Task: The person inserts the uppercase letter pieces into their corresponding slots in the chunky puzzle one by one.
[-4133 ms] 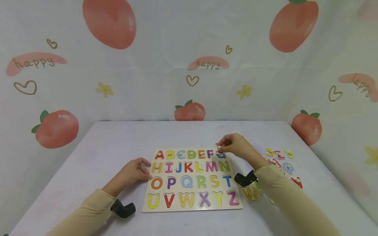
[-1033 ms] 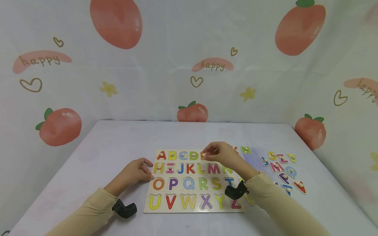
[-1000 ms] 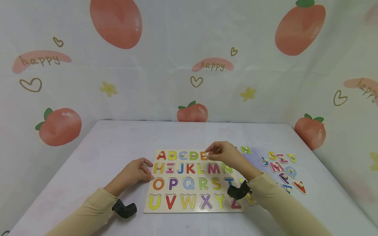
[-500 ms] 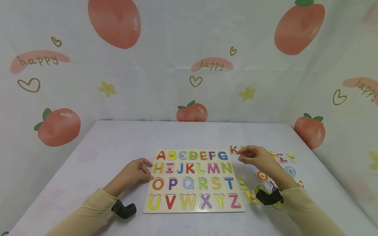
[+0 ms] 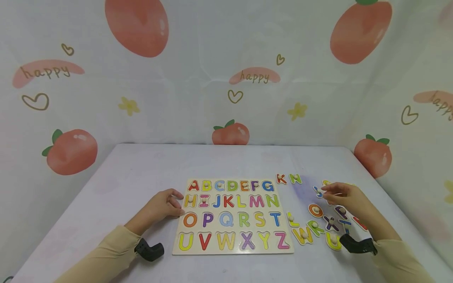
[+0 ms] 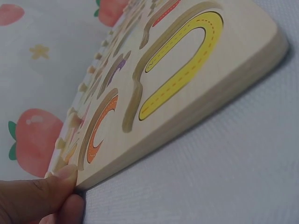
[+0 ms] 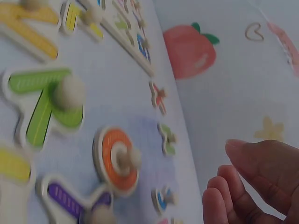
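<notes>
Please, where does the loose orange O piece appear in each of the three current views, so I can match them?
Head: orange O piece lies right of the board, above the purple X piece.
Left wrist: not in it; the orange shape is the board's O slot.
Right wrist: lower part, left of centre.
Shared landmark: the board, at the top in right wrist.

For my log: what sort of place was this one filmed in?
Probably an indoor corner set up for filming tabletop work: a fruit-printed backdrop hangs behind a pale table, and an alphabet puzzle board lies on it. What lies beyond the backdrop isn't shown.
</notes>
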A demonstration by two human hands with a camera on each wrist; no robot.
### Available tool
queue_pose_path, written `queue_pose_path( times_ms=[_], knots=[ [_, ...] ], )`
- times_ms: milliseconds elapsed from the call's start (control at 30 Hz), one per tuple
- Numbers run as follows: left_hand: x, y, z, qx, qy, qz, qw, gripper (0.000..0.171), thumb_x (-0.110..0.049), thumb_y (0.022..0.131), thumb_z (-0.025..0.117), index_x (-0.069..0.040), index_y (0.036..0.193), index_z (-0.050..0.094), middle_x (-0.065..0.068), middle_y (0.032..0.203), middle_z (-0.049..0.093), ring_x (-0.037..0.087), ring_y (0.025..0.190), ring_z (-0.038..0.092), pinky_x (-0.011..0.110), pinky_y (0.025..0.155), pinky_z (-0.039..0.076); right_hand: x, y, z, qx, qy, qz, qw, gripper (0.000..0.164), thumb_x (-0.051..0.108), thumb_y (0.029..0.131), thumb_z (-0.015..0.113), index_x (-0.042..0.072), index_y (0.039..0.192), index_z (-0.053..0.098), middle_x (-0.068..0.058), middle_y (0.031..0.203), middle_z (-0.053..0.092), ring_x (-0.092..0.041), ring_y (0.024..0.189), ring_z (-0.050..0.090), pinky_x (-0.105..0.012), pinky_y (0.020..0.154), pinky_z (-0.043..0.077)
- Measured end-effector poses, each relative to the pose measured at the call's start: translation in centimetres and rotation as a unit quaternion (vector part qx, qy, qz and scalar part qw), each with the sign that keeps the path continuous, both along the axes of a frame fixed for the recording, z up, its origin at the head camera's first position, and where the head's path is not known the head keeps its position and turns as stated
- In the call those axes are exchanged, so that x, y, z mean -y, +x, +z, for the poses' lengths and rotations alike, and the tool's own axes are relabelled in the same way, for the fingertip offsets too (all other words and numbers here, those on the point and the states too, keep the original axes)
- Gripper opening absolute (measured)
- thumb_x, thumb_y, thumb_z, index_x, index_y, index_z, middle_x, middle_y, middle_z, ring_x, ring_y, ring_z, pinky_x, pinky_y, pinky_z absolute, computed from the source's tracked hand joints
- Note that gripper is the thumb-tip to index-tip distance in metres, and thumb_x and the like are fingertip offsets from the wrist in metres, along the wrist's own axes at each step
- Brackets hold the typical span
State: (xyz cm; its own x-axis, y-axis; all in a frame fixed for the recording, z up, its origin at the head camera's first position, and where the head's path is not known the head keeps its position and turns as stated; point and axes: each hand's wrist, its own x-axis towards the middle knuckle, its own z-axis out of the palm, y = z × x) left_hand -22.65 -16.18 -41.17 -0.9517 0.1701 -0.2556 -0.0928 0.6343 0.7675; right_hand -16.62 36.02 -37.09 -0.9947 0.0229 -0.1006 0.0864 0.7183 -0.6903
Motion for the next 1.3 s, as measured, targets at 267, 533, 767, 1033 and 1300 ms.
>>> queue_pose_path(
  times_ms=[267,533,767,1033,1300],
  knots=[
    [0.0,0.0,0.0,0.001,-0.005,0.001,1.0000,0.049,-0.009,0.075,0.081,0.000,0.116,0.057,0.005,0.080,0.065,0.015,0.067,0.059,0.028,0.063,0.047,-3.0,1.4,-0.8,0.035,0.021,-0.030,0.999,0.051,0.033,0.093,0.064,-0.006,0.125,0.056,-0.014,0.109,0.066,-0.011,0.087,0.058,-0.024,0.070,0.051],
    [0.2,0.0,0.0,0.002,0.000,0.006,1.0000,0.049,-0.010,0.074,0.082,0.000,0.116,0.057,0.004,0.079,0.065,0.015,0.070,0.058,0.028,0.064,0.047,-2.5,0.2,-1.7,0.030,0.024,-0.026,0.999,0.052,0.039,0.090,0.067,0.000,0.123,0.059,-0.016,0.114,0.064,-0.018,0.093,0.057,-0.028,0.072,0.048],
    [0.0,0.1,0.1,-0.004,-0.004,0.002,1.0000,0.049,-0.010,0.075,0.082,0.000,0.115,0.057,0.004,0.079,0.065,0.015,0.070,0.057,0.027,0.063,0.046,-2.1,-1.9,-1.6,0.039,0.020,-0.025,0.999,0.050,0.035,0.092,0.065,-0.001,0.125,0.056,-0.017,0.110,0.064,-0.020,0.090,0.060,-0.027,0.073,0.049],
    [-0.2,0.3,0.3,-0.008,-0.011,0.002,0.9999,0.049,-0.011,0.075,0.082,0.000,0.116,0.057,0.004,0.079,0.065,0.015,0.069,0.057,0.028,0.063,0.047,-2.4,-4.0,-2.1,0.065,0.033,-0.008,0.997,0.052,0.034,0.090,0.067,0.000,0.127,0.057,-0.018,0.115,0.064,-0.025,0.097,0.060,-0.031,0.074,0.048],
    [-0.1,0.2,0.1,-0.008,-0.004,0.004,1.0000,0.049,-0.010,0.075,0.082,0.000,0.116,0.057,0.005,0.079,0.064,0.015,0.069,0.057,0.028,0.063,0.048,-2.6,-5.2,-1.8,0.080,0.073,0.029,0.994,0.037,0.024,0.090,0.067,0.000,0.118,0.064,-0.015,0.108,0.065,-0.022,0.090,0.057,-0.033,0.073,0.048]
  ],
)
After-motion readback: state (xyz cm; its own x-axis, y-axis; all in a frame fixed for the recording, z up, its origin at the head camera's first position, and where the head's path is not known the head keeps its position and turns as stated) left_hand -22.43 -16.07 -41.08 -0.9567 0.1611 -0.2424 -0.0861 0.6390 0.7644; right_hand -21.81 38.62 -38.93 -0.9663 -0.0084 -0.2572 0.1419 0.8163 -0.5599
